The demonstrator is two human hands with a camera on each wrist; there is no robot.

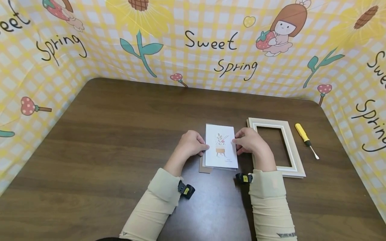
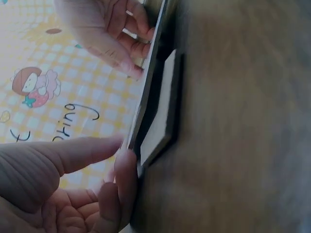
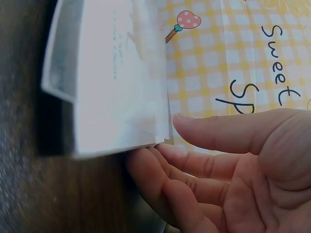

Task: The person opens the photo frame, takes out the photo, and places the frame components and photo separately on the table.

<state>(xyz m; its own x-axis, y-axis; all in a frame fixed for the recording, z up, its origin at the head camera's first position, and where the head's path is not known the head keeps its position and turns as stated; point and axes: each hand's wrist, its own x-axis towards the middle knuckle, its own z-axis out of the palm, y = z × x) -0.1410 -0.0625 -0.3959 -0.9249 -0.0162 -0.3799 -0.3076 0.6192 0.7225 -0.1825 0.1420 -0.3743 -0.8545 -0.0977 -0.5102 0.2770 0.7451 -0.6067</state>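
Observation:
Both hands hold a white picture print (image 1: 227, 134) with a potted-plant drawing by its side edges, over the table. My left hand (image 1: 190, 144) pinches the left edge, thumb on the printed face. At the opposite edge my right hand (image 1: 251, 140) grips with its thumb at the front and its fingers curled behind. A clear-looking sheet (image 3: 60, 63) sticks out past the print in the right wrist view. Beneath the stack, a brown board piece (image 1: 205, 169) shows at the lower left; the left wrist view has it as a slanted flap (image 2: 163, 111) angled off the back.
A cream picture frame (image 1: 292, 147) with an open middle lies right of the print, partly behind the right forearm. Beyond it lies a screwdriver (image 1: 301, 133) with a yellow handle. A patterned yellow cloth (image 1: 211, 57) stands along the back and sides of the brown table (image 1: 135, 117).

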